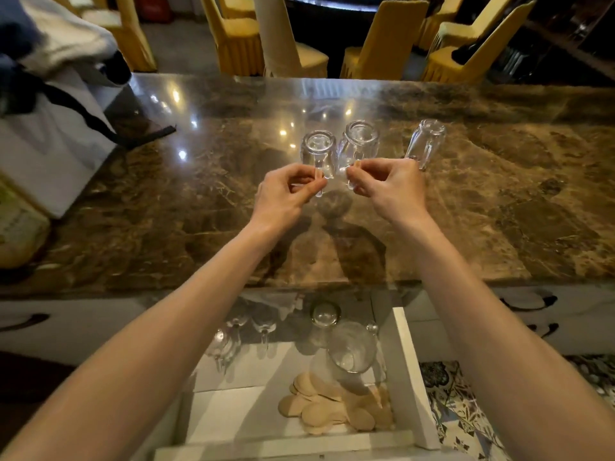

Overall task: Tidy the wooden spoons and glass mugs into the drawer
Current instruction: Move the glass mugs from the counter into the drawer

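Pinching the handle of the left glass mug [318, 151] with the left hand [289, 191] - grip clenched on it between thumb and fingertips. Same on the other side: right hand [389, 188] grip grasping the handle of the middle glass mug [361, 138]. Both mugs upside down on the brown marble surface [499, 194], at 12 o'clock of the hands, side by side; cannot tell whether touching. Third glass mug [427, 141] at 2 o'clock of the right hand, also upside down, just beside the knuckles, not gripped. White drawer [409, 377] at 6 o'clock below the surface edge, between the forearms. Inside it, wooden spoons [332, 407] heaped toward 5 o'clock, with an upright glass mug [352, 351] at their 12 o'clock and another glass [325, 314] beyond it at 11. Blurred glassware [233, 341] at the drawer's 10 o'clock, too dim to tell apart. White bag [50, 144] at 9 o'clock on the surface; yellow chairs [239, 38] at 12 o'clock beyond it.
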Action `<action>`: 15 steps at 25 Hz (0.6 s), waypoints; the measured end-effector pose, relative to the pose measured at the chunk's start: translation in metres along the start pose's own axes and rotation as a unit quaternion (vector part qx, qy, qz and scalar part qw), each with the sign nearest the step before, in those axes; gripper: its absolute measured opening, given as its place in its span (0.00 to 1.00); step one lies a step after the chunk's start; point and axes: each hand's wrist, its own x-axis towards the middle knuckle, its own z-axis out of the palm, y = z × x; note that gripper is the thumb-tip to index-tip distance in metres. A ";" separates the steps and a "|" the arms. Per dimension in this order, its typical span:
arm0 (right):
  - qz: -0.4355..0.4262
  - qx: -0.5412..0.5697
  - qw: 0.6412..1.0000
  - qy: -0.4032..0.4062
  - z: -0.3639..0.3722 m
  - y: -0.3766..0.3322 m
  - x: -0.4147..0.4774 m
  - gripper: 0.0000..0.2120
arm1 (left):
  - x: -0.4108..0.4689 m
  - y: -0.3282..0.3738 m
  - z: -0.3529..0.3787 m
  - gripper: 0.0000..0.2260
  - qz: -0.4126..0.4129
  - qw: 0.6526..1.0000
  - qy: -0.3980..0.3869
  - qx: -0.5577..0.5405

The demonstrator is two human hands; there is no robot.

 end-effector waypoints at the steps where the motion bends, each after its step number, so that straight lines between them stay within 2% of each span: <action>1: -0.012 0.000 1.000 -0.007 0.003 -0.006 -0.009 0.05 | -0.009 0.000 -0.008 0.08 -0.001 1.000 -0.002 -0.002; 3: -0.030 0.001 0.999 -0.025 0.007 -0.015 -0.028 0.03 | -0.029 0.000 -0.025 0.09 -0.005 1.000 -0.002 0.003; 5: -0.043 0.020 0.998 -0.048 0.010 -0.022 -0.048 0.05 | -0.052 0.001 -0.040 0.08 -0.008 1.000 0.010 0.003; 8: -0.044 0.028 0.995 -0.081 0.016 -0.024 -0.078 0.03 | -0.090 0.002 -0.061 0.07 -0.010 1.000 0.017 0.004; 15: -0.048 0.046 0.988 -0.142 0.033 -0.022 -0.155 0.05 | -0.166 -0.011 -0.096 0.08 -0.025 0.999 0.007 -0.023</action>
